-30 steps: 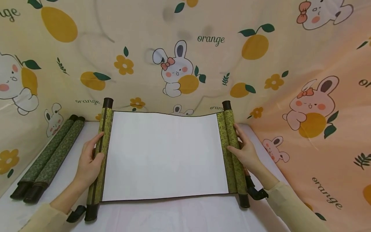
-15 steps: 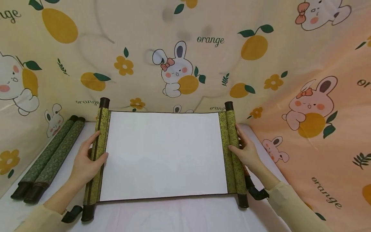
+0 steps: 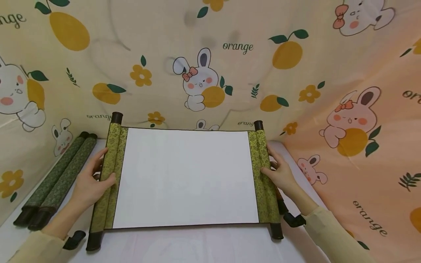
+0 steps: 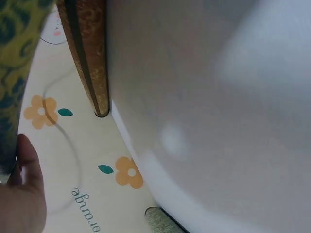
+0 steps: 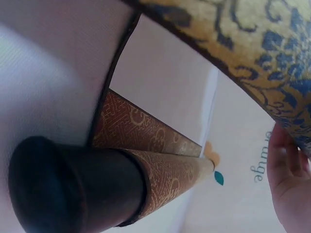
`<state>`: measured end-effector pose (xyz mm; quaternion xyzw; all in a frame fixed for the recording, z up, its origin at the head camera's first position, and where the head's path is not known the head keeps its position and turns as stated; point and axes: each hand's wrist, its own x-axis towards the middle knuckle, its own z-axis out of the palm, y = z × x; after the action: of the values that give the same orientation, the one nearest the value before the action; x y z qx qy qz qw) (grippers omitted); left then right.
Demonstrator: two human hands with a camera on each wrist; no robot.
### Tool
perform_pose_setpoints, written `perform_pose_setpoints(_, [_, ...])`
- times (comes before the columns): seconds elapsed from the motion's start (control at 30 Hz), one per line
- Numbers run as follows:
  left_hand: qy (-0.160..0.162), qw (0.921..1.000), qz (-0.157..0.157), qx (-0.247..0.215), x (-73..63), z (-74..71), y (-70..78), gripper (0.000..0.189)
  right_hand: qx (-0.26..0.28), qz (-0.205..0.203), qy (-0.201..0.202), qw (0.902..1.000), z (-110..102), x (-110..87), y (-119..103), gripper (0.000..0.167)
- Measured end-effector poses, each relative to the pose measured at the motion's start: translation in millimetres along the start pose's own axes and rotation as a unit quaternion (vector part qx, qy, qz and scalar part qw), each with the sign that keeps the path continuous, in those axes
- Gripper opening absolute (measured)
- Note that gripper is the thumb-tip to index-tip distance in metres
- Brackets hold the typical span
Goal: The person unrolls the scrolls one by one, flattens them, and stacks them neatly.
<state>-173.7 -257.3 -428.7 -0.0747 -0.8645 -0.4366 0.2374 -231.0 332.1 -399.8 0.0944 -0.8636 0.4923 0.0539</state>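
A scroll [image 3: 187, 175] with blank white paper, yellow-green brocade ends and black knobs is spread between my hands. My left hand [image 3: 89, 184] holds its left roller [image 3: 106, 175], thumb on the front and fingers behind. The right roller [image 3: 267, 175] is gripped by my right hand [image 3: 279, 173], thumb also in front. In the right wrist view, a second scroll with a red-brown brocade roller [image 5: 170, 182] and black knob [image 5: 53, 184] lies beneath the held one. Another brown brocade roller [image 4: 87, 53] shows in the left wrist view. From the head, the held scroll hides most of this.
Two rolled green scrolls [image 3: 59, 179] with dark ends lie side by side at the table's left. The white-covered table [image 3: 184, 244] backs onto a cloth [image 3: 158, 47] printed with rabbits and oranges, which also rises along the right side. Black wrist devices [image 3: 294, 220] sit at both cuffs.
My left hand has shifted left and turned the left roller, so its dark stripe no longer shows. The paper's wavy top edge has straightened. My right hand has barely moved.
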Motion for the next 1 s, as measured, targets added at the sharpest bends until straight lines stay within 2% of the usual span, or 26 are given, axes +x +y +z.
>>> perform_pose_setpoints(0.13, [-0.008, 0.9999, -0.006, -0.001, -1.7, -2.9, -3.6, 0.085, 0.012, 0.003, -0.008, 0.9999, -0.4, -1.9, 0.0, 0.086])
perform_pose_setpoints(0.27, [-0.013, 0.9999, 0.002, -0.006, -1.9, -3.1, -7.4, 0.079, 0.015, -0.002, -0.007, 0.9999, -0.1, -4.4, -0.4, 0.084])
perform_pose_setpoints(0.4, [-0.019, 0.9996, 0.008, -0.017, -1.0, -2.7, -10.2, 0.074, 0.002, -0.003, -0.004, 1.0000, -0.5, -6.1, -1.0, 0.082])
perform_pose_setpoints(0.57, [-0.044, 0.9988, -0.006, -0.023, -0.9, -5.9, -12.0, 0.071, -0.022, 0.005, 0.005, 0.9997, -1.7, -7.7, 0.2, 0.079])
perform_pose_setpoints(0.67, [-0.054, 0.9985, -0.005, -0.012, -0.3, -7.7, -12.1, 0.071, -0.034, 0.002, 0.008, 0.9994, -2.6, -7.8, 2.1, 0.079])
perform_pose_setpoints(0.83, [-0.044, 0.9984, 0.012, 0.034, 2.7, -6.8, -11.9, 0.068, -0.050, 0.001, 0.008, 0.9987, -4.3, -4.0, 5.6, 0.079])
perform_pose_setpoints(1.0, [-0.048, 0.9973, 0.037, 0.042, 11.0, -1.3, -14.5, 0.064, -0.073, -0.002, -0.001, 0.9973, -5.9, 4.6, 11.6, 0.079])
